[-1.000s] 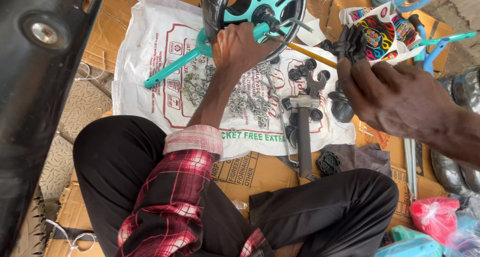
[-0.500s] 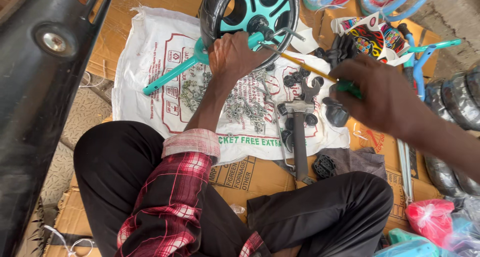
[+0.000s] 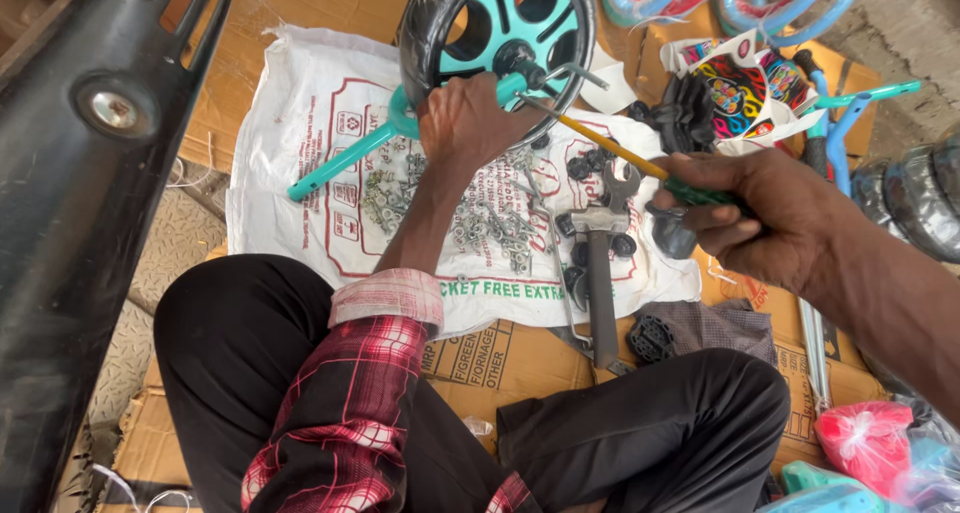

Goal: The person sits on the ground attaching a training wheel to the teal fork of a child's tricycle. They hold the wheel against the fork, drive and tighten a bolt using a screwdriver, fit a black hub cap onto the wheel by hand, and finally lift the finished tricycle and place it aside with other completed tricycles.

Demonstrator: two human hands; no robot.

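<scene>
My left hand (image 3: 465,123) grips a teal bicycle fork (image 3: 345,160) that carries a small black wheel with teal spokes (image 3: 497,35). The fork's long end lies across a white printed sack (image 3: 305,188). My right hand (image 3: 765,218) holds a screwdriver (image 3: 600,145) with a green handle and yellow shaft. Its tip points at the wheel hub, next to my left hand. Several bolts and nuts (image 3: 490,228) are scattered on the sack under my left forearm.
A hammer (image 3: 598,273) and black plastic parts (image 3: 660,338) lie on the sack and cardboard (image 3: 500,358). A black moulded panel (image 3: 75,193) stands at the left. Colourful stickers (image 3: 740,88), blue frame tubes (image 3: 850,113) and a pink bag (image 3: 865,438) sit at the right.
My right hand picked up the screwdriver from the right side and brought its tip to the wheel hub. My left hand kept its grip on the fork.
</scene>
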